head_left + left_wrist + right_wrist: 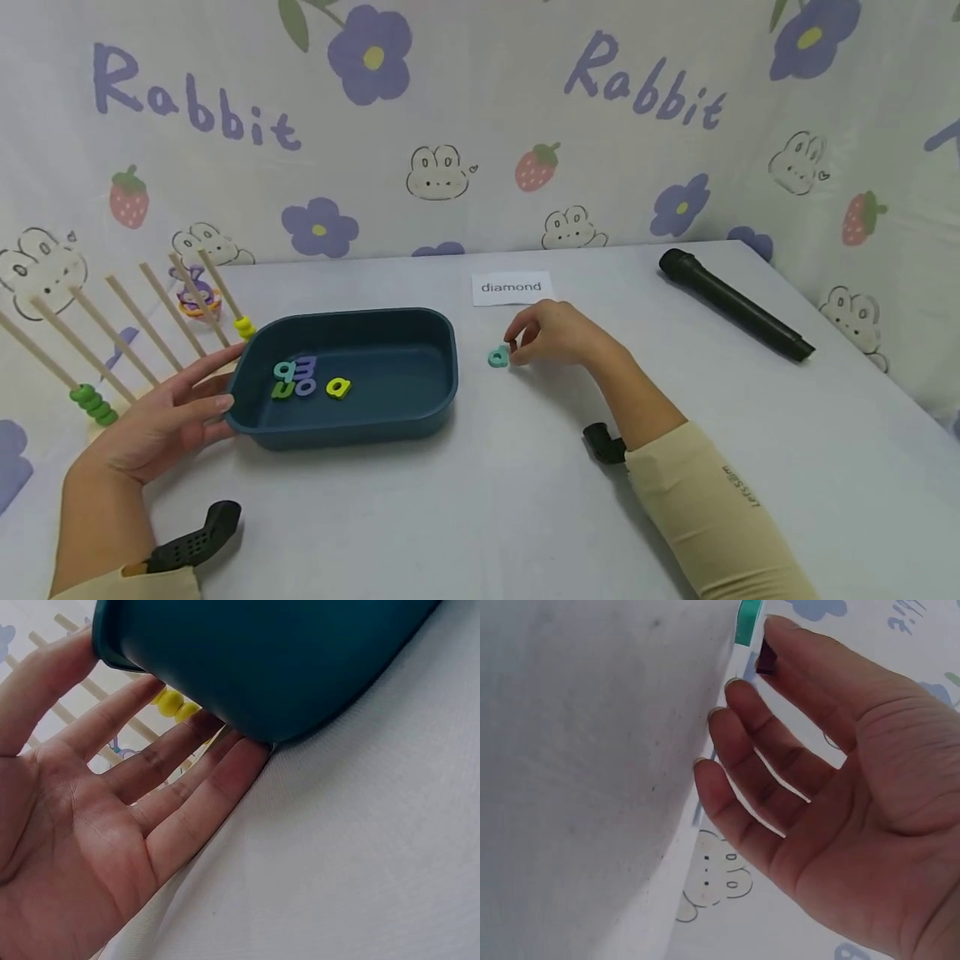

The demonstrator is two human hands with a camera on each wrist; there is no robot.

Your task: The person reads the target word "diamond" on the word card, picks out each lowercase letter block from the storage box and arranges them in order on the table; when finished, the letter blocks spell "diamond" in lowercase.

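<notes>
Right hand [562, 333] pinching a small dark piece [766, 660]

Between thumb and finger, the piece (its shape mostly hidden) is being held just beside a teal letter [504, 359] lying on the white tabletop [450, 525]. The left hand [172, 412], fingers extended, is touching the left end of a blue-green, rounded rectangular tray [360, 432] containing five coloured letters [305, 362].

The dark teal tray [360, 435] looks like smooth plastic with a satin sheen; the letters [306, 364] look like smooth plastic too. The rods [112, 337] are bare, matt wood, the yellow beads [171, 703] glossy. The word card [512, 288] is matt paper, the bench [510, 517] carries fine-ribbed cloth, the backdrop [480, 83] printed cloth
</notes>
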